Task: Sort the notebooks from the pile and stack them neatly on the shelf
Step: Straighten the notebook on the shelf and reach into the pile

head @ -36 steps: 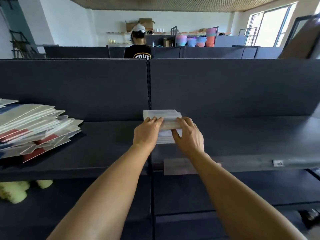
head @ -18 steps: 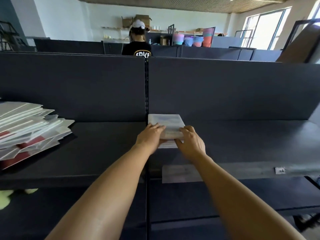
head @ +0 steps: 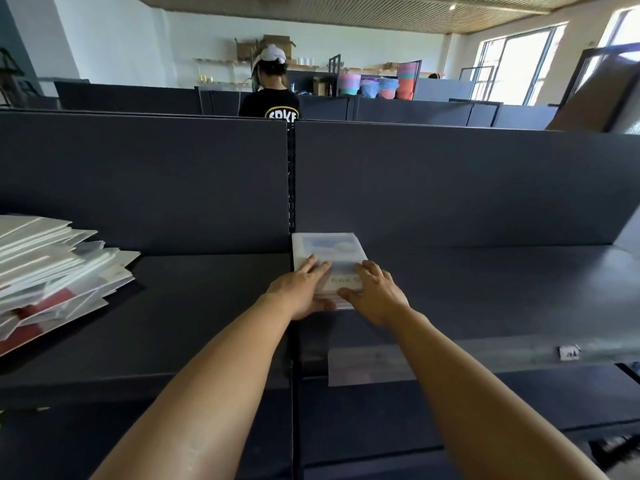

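Note:
A small stack of pale notebooks [head: 327, 247] with a blue-and-white cover lies on the dark shelf [head: 485, 292], its far edge against the back panel, just right of the slotted upright. My left hand [head: 301, 289] rests on the stack's near left corner, fingers straight on the cover and thumb at the front edge. My right hand [head: 375, 291] lies flat on the near right part, thumb along the front edge. A loose, fanned pile of white and red notebooks [head: 52, 271] sits on the same shelf at far left.
A dark back panel [head: 450, 181] closes the shelf behind. A lower shelf [head: 450, 400] runs beneath, with a small white label [head: 568, 352] on the upper shelf's front edge. A person in a white cap [head: 272, 86] stands beyond the panel, facing away.
Both hands pushed the small stack back against the rear panel. The fingers have flattened on its cover. The view has shifted slightly.

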The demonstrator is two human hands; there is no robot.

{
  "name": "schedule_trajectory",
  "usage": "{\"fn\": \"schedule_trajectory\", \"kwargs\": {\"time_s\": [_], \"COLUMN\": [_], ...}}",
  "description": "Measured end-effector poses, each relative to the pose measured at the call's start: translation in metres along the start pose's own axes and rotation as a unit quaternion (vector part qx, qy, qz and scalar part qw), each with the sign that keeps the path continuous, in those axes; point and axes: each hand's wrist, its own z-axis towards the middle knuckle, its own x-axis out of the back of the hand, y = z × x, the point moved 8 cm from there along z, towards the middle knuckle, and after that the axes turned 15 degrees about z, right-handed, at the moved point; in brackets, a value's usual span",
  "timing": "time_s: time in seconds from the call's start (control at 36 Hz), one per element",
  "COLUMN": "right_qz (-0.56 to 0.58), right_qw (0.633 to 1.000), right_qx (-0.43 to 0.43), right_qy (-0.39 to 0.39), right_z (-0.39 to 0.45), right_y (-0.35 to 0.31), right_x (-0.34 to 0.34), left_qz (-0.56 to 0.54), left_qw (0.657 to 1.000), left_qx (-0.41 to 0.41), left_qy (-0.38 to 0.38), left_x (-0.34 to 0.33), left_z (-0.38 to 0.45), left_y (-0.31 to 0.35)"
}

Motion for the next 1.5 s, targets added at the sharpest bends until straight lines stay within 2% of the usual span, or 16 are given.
{"fn": "schedule_trajectory", "kwargs": {"time_s": [0.25, 0.39, 0.53, 0.67, 0.78, 0.94, 1.06, 1.31, 1.39, 1.5], "right_qz": [-0.001, -0.004, 0.027, 0.064, 0.045, 0.074, 0.121, 0.255, 0.331, 0.457], "right_qw": [1.0, 1.0, 1.0, 0.998, 0.999, 0.994, 0.976, 0.927, 0.898, 0.832], "right_qx": [0.021, 0.027, 0.013, -0.012, -0.011, -0.055, -0.14, -0.255, -0.268, -0.296], "right_qy": [0.006, 0.006, -0.007, -0.007, -0.002, 0.055, 0.115, 0.101, 0.112, 0.109], "right_z": [-0.002, -0.005, -0.007, -0.005, -0.007, -0.003, -0.001, 0.017, 0.019, 0.019], "right_y": [0.001, 0.0, 0.002, 0.003, 0.0, 0.002, 0.013, 0.029, 0.035, 0.035], "right_x": [0.0, 0.001, -0.002, -0.003, -0.002, 0.01, 0.019, 0.017, 0.013, 0.003], "left_qz": [0.0, 0.013, -0.02, -0.027, -0.029, -0.024, -0.017, 0.007, 0.008, 0.002], "left_qw": [1.0, 0.999, 0.997, 0.997, 0.997, 0.997, 0.998, 0.999, 0.999, 0.999], "left_qx": [-0.007, 0.021, 0.059, 0.065, 0.073, 0.073, 0.065, 0.038, 0.033, 0.032], "left_qy": [0.005, 0.023, 0.05, 0.036, 0.022, 0.016, 0.013, 0.028, 0.028, 0.03], "left_x": [-0.001, 0.002, 0.007, 0.004, 0.002, 0.002, 0.003, 0.009, 0.008, 0.006], "left_z": [0.003, -0.002, -0.011, -0.013, -0.011, -0.01, -0.01, -0.012, -0.012, -0.012], "left_y": [0.0, 0.002, 0.005, 0.008, 0.007, 0.007, 0.008, 0.014, 0.014, 0.011]}}
